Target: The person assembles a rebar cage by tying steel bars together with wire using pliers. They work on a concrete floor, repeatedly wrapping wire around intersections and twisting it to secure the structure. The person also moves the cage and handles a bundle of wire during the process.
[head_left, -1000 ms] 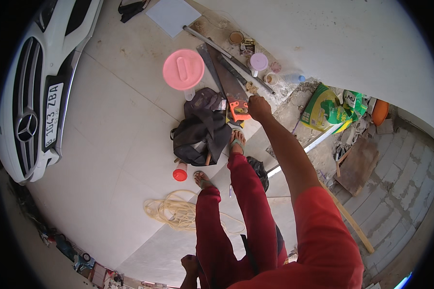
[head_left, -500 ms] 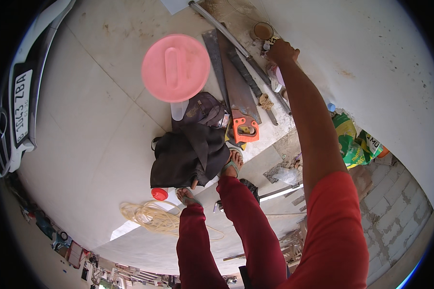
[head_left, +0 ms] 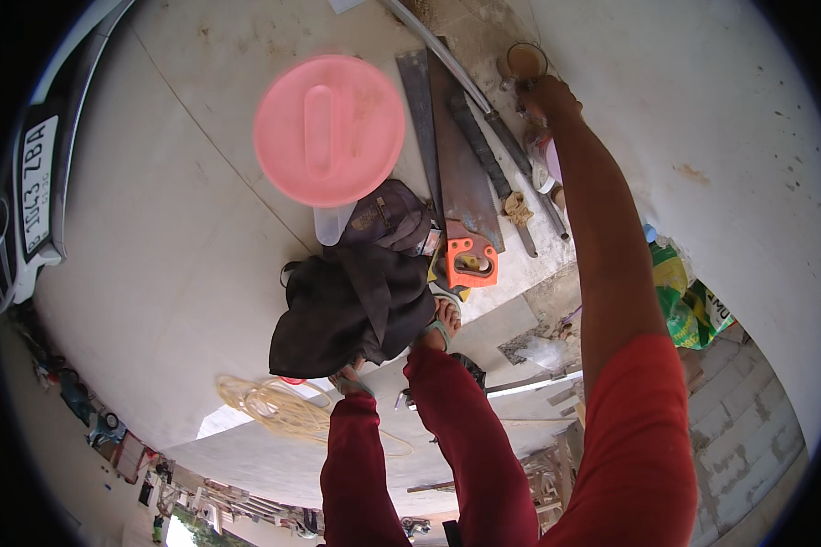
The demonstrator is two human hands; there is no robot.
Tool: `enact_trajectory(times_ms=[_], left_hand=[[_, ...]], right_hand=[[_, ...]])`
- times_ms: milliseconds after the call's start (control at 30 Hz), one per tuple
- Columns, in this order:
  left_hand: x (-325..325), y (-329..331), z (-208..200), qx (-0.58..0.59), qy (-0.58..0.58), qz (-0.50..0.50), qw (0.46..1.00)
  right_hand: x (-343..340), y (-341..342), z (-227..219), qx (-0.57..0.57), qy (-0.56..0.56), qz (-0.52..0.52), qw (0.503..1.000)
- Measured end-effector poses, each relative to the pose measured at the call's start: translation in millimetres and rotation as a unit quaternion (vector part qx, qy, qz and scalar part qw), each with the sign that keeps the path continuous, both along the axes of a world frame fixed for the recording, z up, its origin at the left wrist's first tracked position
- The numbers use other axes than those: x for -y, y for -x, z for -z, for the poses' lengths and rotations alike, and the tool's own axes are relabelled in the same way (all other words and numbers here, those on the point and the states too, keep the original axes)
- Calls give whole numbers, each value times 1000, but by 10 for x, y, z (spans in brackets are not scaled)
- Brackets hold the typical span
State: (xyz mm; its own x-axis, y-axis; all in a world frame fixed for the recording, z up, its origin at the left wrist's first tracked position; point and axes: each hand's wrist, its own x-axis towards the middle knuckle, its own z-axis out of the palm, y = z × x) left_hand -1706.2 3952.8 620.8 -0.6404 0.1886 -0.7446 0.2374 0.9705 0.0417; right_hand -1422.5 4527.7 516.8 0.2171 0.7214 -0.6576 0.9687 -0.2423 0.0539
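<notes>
My right hand is stretched far out at the upper right, its fingers curled in. They overlap the near side of a glass of brown drink. What the fingers hold is hidden, and I cannot tell whether they grip the glass. Beneath the hand and wrist, a clear container with a pale purple part shows partly. My left hand is out of the picture. Left of the arm lie a handsaw with an orange handle, a metal pipe and a dark-sheathed blade tool.
A pink round lid lies left of the saw, beside a dark backpack and black cloth by my feet. Coiled pale hose is behind them. A green-yellow sack leans right; a car bumper stands left.
The whole view has shifted a little. My right hand stays beside the glass, now overlapping its near side more. The red round thing by my foot is now mostly covered by the black cloth.
</notes>
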Motion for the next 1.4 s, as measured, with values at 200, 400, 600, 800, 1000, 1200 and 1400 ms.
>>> enact_trajectory(times_ms=[200,400,600,800,1000,1200,1400], left_hand=[[-75,-53,-98,-1,4,14,1000],[-158,-115,-300,3,5,19,1000],[-231,-194,-432,11,4,23,1000],[-218,-282,-496,13,3,30,999],[-314,-285,-471,33,-2,41,999],[696,60,-1310,88,20,67,994],[2166,1084,-3625,99,142,101,980]], right_hand=[[-27,-120,-358,-4,-39,19,999],[52,-325,-1134,-31,-165,-14,986],[244,-231,-1123,-358,-336,183,851],[315,279,-552,-398,-239,422,779],[379,289,-347,-219,-281,346,868],[504,411,-800,-200,-310,403,838],[1893,608,-1518,-376,-367,293,799]])
